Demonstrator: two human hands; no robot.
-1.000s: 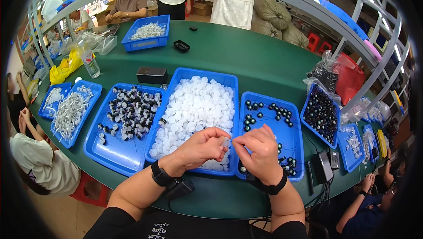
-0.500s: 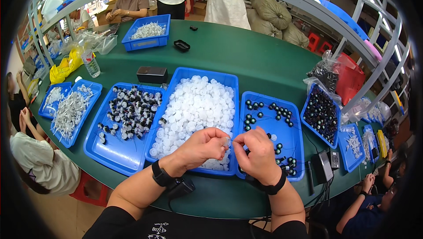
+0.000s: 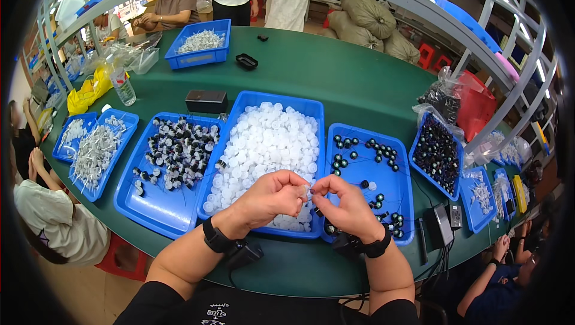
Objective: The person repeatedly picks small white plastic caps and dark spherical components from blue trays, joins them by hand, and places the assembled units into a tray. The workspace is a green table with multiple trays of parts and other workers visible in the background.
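Over the near right end of the middle tray, my left hand (image 3: 277, 198) pinches a translucent white plastic cap (image 3: 306, 192) between thumb and fingertips. My right hand (image 3: 348, 206) meets it there, thumb and index finger closed on a small dark part (image 3: 312, 191) against the cap. The fingers partly hide both pieces. Beneath my hands, a blue tray (image 3: 321, 139) is heaped with white plastic caps (image 3: 269, 136). Right of it, another blue tray (image 3: 398, 196) holds dark, shiny round parts (image 3: 383, 152) with thin wires.
A blue tray (image 3: 165, 210) of capped dark parts lies left. Farther left is a tray of white stemmed pieces (image 3: 99, 154). Beyond stand a black box (image 3: 206, 101), a bottle (image 3: 124, 87) and a blue bin (image 3: 197, 60). A black adapter (image 3: 438, 227) with cables sits right. Co-workers sit around.
My right hand has turned, its fingers coming in closer to the cap in my left hand. The left hand has hardly moved. A small dark part now shows beside a loose cap in the right tray.
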